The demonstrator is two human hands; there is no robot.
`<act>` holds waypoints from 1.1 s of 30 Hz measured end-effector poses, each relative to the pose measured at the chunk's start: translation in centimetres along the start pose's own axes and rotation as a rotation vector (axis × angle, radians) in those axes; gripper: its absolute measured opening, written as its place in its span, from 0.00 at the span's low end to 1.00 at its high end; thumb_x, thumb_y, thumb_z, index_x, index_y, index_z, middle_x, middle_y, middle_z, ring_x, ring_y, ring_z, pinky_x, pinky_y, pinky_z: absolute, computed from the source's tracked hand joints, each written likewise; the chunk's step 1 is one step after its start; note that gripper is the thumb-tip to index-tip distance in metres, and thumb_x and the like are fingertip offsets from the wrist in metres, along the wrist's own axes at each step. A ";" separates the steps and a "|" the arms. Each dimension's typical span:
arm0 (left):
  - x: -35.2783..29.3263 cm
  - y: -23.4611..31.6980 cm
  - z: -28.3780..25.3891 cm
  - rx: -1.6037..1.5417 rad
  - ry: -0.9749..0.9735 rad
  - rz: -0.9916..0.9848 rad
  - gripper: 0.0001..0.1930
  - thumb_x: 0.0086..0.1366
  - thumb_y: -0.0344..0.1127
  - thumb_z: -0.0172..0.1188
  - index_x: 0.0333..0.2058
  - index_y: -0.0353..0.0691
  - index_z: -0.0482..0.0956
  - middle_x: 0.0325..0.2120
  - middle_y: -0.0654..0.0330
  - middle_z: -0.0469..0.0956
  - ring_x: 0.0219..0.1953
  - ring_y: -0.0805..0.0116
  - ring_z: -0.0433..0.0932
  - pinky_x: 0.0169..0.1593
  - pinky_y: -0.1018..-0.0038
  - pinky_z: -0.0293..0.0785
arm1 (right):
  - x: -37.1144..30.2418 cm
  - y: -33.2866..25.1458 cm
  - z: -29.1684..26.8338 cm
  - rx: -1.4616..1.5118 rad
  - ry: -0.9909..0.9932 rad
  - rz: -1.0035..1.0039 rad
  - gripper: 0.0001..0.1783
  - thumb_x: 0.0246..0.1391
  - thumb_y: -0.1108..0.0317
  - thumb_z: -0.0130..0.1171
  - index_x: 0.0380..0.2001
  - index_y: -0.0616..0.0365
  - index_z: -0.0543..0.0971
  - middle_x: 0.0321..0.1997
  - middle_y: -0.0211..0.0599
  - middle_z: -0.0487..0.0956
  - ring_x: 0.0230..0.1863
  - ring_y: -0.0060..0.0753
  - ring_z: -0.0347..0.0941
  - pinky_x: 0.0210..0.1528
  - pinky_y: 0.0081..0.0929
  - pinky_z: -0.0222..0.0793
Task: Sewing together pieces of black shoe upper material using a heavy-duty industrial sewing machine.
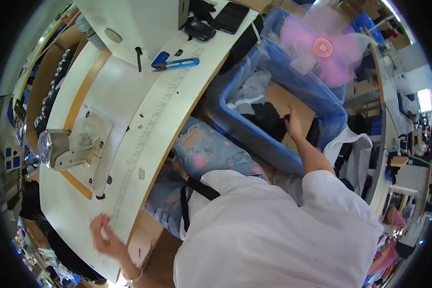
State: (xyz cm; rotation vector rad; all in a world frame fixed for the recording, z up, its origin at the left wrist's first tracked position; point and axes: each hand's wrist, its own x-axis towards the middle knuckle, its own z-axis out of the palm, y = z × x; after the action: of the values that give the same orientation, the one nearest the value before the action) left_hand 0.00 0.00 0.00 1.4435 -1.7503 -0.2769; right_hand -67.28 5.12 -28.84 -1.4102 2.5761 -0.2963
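Observation:
My right hand [294,124] reaches into a large blue plastic bin [281,151] on the right. Its fingers are closed on the edge of a black fabric piece [266,117], beside a brown cardboard sheet [278,98]. Part of the fingertips is hidden. My left hand [106,239] hovers over the near end of the white sewing table [139,139]. Its fingers are loosely curled, with the thumb apart and nothing between them; motion blurs them slightly.
Blue thread snips [177,64], a black mouse [199,30] and a phone [230,18] lie on the table's far part. A metal sewing-machine plate [89,149] sits at left. A pink fan [323,47] spins beyond the bin. White bags [350,144] stand right of it.

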 end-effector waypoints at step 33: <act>-1.7 9.2 -5.5 -1.170 0.462 -0.628 0.13 0.69 0.29 0.61 0.51 0.36 0.81 0.42 0.58 0.85 0.40 0.68 0.85 0.41 0.73 0.82 | -13.2 -56.6 -22.2 0.986 -1.378 -0.757 0.12 0.69 0.63 0.57 0.40 0.61 0.83 0.36 0.27 0.82 0.37 0.19 0.76 0.40 0.20 0.71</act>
State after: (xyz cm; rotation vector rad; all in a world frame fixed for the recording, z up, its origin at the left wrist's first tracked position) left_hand -2.68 6.25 8.51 0.9638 -0.4780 -1.0007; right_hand -20.34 -11.70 8.38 -1.2882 0.5845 -0.3889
